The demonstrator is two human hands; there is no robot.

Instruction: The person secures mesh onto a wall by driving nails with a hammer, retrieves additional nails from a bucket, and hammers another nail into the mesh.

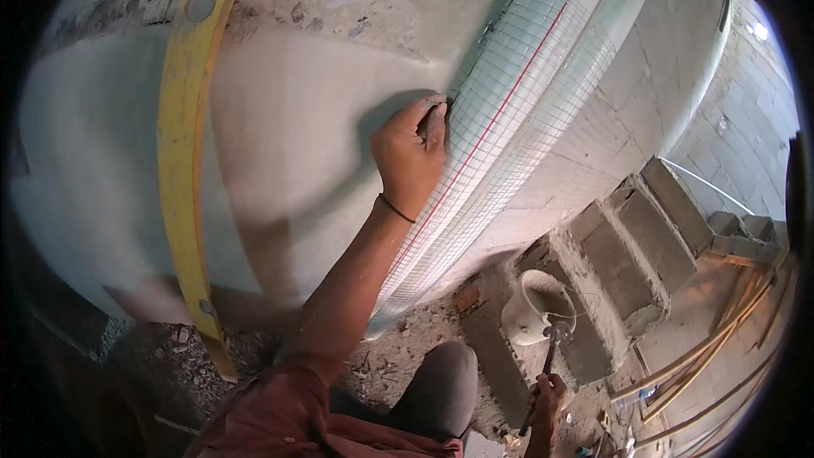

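Examined on the corner of the plastered wall (288, 110): white mesh (487, 85) running down both faces, marked lengthwise with a red line (536, 53). Brought up to the left edge of this mesh: the left hand (411, 144), closed, with thumb and fingers drawn together at the tips. Unable to tell whether gripping anything small there. Worn at that wrist: a thin dark band (396, 208). Found lower right, well apart from the left: the right hand (547, 394), wrapped firmly around the handle of a hammer (558, 335), with the head pointing up. Seen right behind that head: a pale bucket (523, 309) with a wire handle, standing beside the rough block steps (644, 237). Unable to confirm contact between hammer and bucket. Noted to the left of the mesh: a yellow spirit level (182, 119), upright along the wall, with its lower end near the rubble (182, 352). Recorded at far right: wooden lengths (712, 352) lying at a slant. Visible below, in the foreground: a reddish sleeve (271, 411) and a bent grey-trousered knee (441, 382).
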